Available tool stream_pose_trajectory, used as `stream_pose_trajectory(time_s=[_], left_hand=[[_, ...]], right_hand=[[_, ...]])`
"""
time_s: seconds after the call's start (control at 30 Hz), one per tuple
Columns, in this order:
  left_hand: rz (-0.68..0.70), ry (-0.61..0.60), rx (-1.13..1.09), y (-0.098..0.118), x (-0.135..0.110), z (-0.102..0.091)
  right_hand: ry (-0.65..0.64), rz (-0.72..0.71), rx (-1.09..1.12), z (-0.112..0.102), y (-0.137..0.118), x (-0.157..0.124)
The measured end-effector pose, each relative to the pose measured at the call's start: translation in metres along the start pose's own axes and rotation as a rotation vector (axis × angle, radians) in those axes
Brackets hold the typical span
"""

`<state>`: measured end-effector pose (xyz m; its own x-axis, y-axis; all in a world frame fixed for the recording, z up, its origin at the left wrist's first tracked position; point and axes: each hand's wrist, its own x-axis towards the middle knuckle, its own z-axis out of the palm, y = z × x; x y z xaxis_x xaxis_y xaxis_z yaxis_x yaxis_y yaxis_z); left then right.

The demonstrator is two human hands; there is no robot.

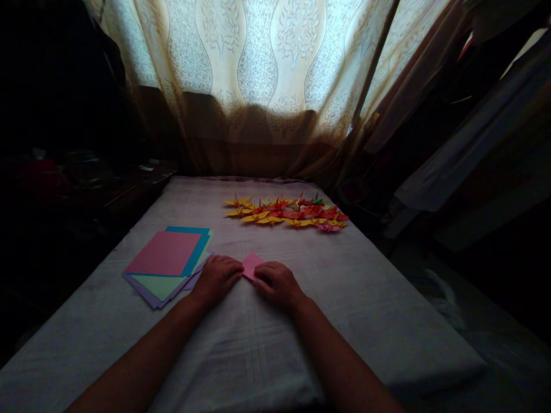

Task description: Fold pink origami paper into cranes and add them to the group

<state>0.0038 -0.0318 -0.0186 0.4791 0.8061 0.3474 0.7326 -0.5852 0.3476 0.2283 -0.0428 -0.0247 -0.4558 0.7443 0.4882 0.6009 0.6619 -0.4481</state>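
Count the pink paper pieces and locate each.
3 visible: a pink sheet atop the paper stack, a small pink piece between the left hand and right hand, and a pink crane at the near right of the cranes. Others may be hidden there.

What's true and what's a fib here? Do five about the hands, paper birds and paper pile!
1. The left hand and right hand both touch a small pink paper. True.
2. The paper pile is nearer the right hand. False: it's nearer the left hand.
3. The paper birds are farther away than the hands. True.
4. Every bird is blue. False: many are yellow or red.
5. A blue sheet tops the pile. False: a pink sheet does.
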Motion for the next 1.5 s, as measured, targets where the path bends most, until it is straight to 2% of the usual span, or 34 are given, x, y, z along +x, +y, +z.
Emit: stream_pose_trajectory(time_s=[0.17,0.37,0.7,0.93,1.2,1.5], left_hand=[[-0.010,0.008,0.003,0.003,0.001,-0.002],[0.002,0.023,0.021,0.005,-0.001,-0.001],[0.119,0.045,0.093,0.025,0.000,0.006],[0.088,0.035,0.114,0.029,0.000,0.010],[0.066,0.007,0.123,0.031,-0.002,0.006],[-0.115,0.047,0.111,0.039,0.005,0.011]], right_hand=[[-0.001,-0.028,0.020,-0.002,0.000,-0.002],[0.068,-0.019,-0.013,0.000,0.008,-0.005],[-0.006,0.031,-0.126,0.000,0.006,-0.003],[-0.025,0.025,-0.094,-0.002,0.005,-0.003],[0.016,0.169,-0.143,-0.003,0.012,-0.004],[-0.003,0.193,-0.152,-0.003,0.013,-0.002]])
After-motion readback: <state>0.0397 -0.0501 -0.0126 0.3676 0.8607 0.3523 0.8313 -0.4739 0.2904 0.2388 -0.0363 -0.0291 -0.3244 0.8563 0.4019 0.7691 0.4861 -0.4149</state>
